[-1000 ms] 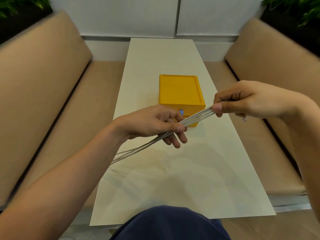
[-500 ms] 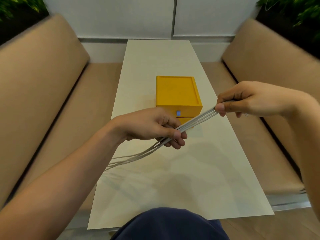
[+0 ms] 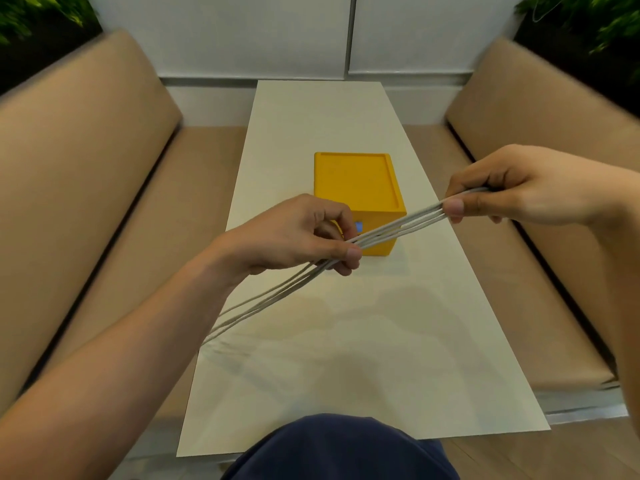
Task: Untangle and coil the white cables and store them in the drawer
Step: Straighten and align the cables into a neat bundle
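Bright, even indoor light, soft from overhead.
Faint shadows under cables [image 3: 398, 228] on glossy table [image 3: 381, 358]; wide-angle bending at edges, benches [image 3: 86, 150] and corner plants [image 3: 588, 22] slightly smeared.

The person's left hand [image 3: 298, 233] and right hand [image 3: 519, 188] are bare, the left forearm [image 3: 121, 358] and right forearm [image 3: 620, 271] are uncovered to the view's edges, and smooth navy-blue cloth [image 3: 339, 448] covers the rounded lap or knee below.

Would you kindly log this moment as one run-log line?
left hand: pinches cables | right hand: pinches cables | cables: stretched between hands, uncoiled | drawer: shut, on table
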Demonstrator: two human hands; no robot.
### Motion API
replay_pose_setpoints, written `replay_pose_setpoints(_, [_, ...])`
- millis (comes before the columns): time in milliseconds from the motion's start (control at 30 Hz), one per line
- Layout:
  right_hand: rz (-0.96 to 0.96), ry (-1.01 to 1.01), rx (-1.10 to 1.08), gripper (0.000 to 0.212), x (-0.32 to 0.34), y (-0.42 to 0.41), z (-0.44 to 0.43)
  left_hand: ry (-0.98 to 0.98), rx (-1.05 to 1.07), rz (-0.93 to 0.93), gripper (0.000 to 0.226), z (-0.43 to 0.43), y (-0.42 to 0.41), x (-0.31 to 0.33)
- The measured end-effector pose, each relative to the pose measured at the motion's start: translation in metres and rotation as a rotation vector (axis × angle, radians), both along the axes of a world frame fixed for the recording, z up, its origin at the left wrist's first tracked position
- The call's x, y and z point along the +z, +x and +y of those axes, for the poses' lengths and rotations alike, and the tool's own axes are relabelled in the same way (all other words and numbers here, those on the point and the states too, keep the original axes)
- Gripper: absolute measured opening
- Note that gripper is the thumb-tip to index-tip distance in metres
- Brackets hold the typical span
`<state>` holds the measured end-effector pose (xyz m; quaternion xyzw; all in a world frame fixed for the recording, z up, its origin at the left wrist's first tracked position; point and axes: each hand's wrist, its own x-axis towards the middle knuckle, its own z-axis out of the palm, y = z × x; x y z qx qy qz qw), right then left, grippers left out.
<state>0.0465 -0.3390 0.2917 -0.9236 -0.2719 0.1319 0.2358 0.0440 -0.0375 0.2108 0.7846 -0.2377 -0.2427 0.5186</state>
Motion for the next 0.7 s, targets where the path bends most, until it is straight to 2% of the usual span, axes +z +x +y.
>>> replay_pose_setpoints(133, [-0.033, -0.007, 0.012, 0.026, -0.001, 0.001, 0.001, -0.021, -0.112, 0.155, 0.016, 0.005, 0.000, -0.002])
replay_pose_setpoints(267, [-0.035, -0.038, -0.007, 0.028, -0.009, 0.004, 0.004, 0.083, -0.117, 0.085, 0.014, 0.004, 0.002, -0.010])
replay_pose_setpoints(400, [0.096, -0.239, -0.137, 0.028, -0.031, 0.013, 0.003, 0.030, 0.024, 0.037, 0.015, 0.001, 0.005, -0.013])
replay_pose_setpoints(467, [0.119, -0.380, -0.107, 0.020, -0.045, 0.013, 0.016, 0.070, 0.033, 0.036, 0.016, -0.005, 0.003, -0.016])
replay_pose_setpoints(500, [0.077, -0.387, -0.063, 0.026, -0.052, 0.011, 0.026, 0.094, 0.025, 0.033, 0.016, -0.008, 0.002, -0.018])
replay_pose_setpoints(567, [0.108, -0.224, 0.043, 0.043, -0.059, 0.001, 0.051, 0.128, 0.010, 0.026, 0.015, -0.012, 0.001, -0.018])
replay_pose_setpoints(633, [0.295, 0.018, 0.082, 0.030, -0.065, -0.007, 0.066, 0.137, 0.003, 0.021, 0.015, -0.010, -0.001, -0.015])
replay_pose_setpoints(700, [0.301, 0.095, 0.042, 0.014, -0.070, -0.009, 0.072, 0.114, 0.006, 0.048, 0.013, -0.006, -0.004, -0.015])
